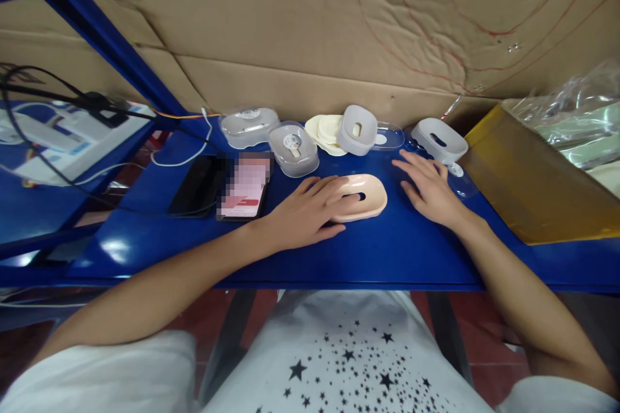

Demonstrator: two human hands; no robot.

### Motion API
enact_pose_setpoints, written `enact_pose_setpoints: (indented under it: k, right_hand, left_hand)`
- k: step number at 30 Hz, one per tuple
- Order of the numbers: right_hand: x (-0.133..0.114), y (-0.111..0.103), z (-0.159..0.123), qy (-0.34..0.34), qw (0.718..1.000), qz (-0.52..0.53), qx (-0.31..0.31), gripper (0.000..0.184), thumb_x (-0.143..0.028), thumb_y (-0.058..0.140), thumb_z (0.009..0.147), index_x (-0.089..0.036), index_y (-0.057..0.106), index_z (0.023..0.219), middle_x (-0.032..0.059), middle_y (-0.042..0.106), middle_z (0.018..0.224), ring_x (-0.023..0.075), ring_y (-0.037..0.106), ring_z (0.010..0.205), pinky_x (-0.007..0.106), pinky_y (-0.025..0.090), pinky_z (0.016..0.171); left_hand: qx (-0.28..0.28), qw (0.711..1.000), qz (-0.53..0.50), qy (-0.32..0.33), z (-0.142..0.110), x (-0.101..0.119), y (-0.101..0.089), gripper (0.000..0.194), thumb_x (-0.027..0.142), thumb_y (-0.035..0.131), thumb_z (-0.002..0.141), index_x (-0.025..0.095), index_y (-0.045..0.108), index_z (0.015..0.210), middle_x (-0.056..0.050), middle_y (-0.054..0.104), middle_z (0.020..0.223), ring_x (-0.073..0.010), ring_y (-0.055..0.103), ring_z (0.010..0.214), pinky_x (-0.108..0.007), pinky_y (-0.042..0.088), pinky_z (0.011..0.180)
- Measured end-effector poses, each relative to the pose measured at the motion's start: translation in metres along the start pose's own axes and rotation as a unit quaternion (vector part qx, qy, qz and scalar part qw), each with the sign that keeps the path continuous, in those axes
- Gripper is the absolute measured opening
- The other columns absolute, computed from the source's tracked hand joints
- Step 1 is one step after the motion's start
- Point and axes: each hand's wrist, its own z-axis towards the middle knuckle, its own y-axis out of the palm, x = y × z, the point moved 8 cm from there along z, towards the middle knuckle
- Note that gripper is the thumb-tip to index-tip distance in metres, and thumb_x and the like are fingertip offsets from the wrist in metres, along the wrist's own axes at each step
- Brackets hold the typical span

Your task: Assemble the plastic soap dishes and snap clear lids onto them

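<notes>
The peach dish (376, 197) sits on the counter (290, 266) before the person. The left hand (307, 213) lies over its left end, fingers extended, not closed round it. The right hand (427, 188) is spread, holding nothing visible, near a grey dish (448, 146). Risk: uneven pressure from the left fingers could skid the peach dish on the glossy surface; a careless right-hand sweep could knock the grey dish. Fingers hide the peach dish's left end; contact force cannot be judged. The phone (245, 188) screen is blurred.
</notes>
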Motion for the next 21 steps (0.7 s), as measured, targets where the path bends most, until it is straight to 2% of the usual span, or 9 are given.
enact_pose_setpoints:
  k: [3,5,8,13,17,19,21]
  right_hand:
    - [0.01,0.017,0.01,0.017,1.0,-0.014,-0.021,0.061,-0.042,0.039,0.113,-0.028,0.034,0.171,0.0172,0.035,0.18,0.0394,0.037,0.165,0.073,0.027,0.127]
    - [0.013,0.029,0.016,0.025,0.999,-0.015,-0.041,0.066,-0.051,0.037,0.113,-0.026,0.028,0.174,0.0183,0.031,0.181,0.0397,0.031,0.167,0.074,0.023,0.129]
    - [0.016,0.039,0.022,0.04,0.998,-0.018,-0.053,0.074,-0.059,0.035,0.112,-0.024,0.022,0.176,0.0191,0.028,0.182,0.0397,0.024,0.169,0.074,0.02,0.131]
    - [0.019,0.04,0.03,0.043,0.998,-0.022,-0.03,0.082,-0.064,0.038,0.11,-0.021,0.018,0.177,0.0191,0.021,0.184,0.0396,0.017,0.171,0.073,0.015,0.133]
    - [0.024,0.041,0.034,0.068,0.998,-0.001,-0.019,0.08,-0.062,0.04,0.11,-0.018,0.025,0.174,0.0213,0.037,0.178,0.0427,0.024,0.169,0.075,0.015,0.13]
    - [0.022,0.038,0.033,0.065,0.998,0.006,-0.011,0.075,-0.06,0.041,0.11,-0.019,0.031,0.172,0.0214,0.047,0.172,0.0443,0.032,0.165,0.076,0.017,0.129]
    - [0.017,0.033,0.031,0.051,0.999,0.004,0.0,0.07,-0.057,0.042,0.11,-0.021,0.036,0.17,0.0211,0.051,0.17,0.0437,0.039,0.161,0.074,0.021,0.127]
  left_hand:
    - [0.013,0.997,-0.009,-0.076,-0.002,-0.015,0.002,0.071,0.051,0.072,0.104,0.017,0.046,0.161,-0.024,0.045,0.168,-0.0445,0.05,0.152,-0.06,0.044,0.122]
    - [0.015,0.994,-0.029,-0.101,-0.003,-0.022,0.004,0.071,0.052,0.071,0.103,0.017,0.047,0.16,-0.022,0.052,0.163,-0.0428,0.055,0.146,-0.058,0.047,0.12]
    - [0.011,0.992,-0.056,-0.11,-0.002,-0.025,0.006,0.067,0.049,0.072,0.102,0.019,0.048,0.158,-0.018,0.057,0.156,-0.0399,0.061,0.139,-0.056,0.05,0.117]
    - [0.002,0.993,-0.057,-0.106,-0.002,-0.023,0.006,0.067,0.047,0.071,0.102,0.022,0.045,0.158,-0.017,0.056,0.158,-0.0386,0.06,0.14,-0.054,0.05,0.117]
    - [-0.009,0.993,-0.06,-0.098,-0.003,-0.023,0.008,0.07,0.047,0.071,0.103,0.022,0.041,0.161,-0.017,0.052,0.161,-0.0385,0.058,0.143,-0.054,0.05,0.118]
    - [-0.011,0.993,-0.06,-0.097,-0.003,-0.024,0.008,0.07,0.047,0.07,0.104,0.022,0.04,0.161,-0.018,0.052,0.162,-0.0392,0.058,0.143,-0.056,0.049,0.118]
    - [-0.012,0.993,-0.061,-0.096,-0.003,-0.024,0.008,0.068,0.047,0.068,0.105,0.022,0.04,0.161,-0.018,0.051,0.162,-0.0392,0.057,0.144,-0.056,0.049,0.119]
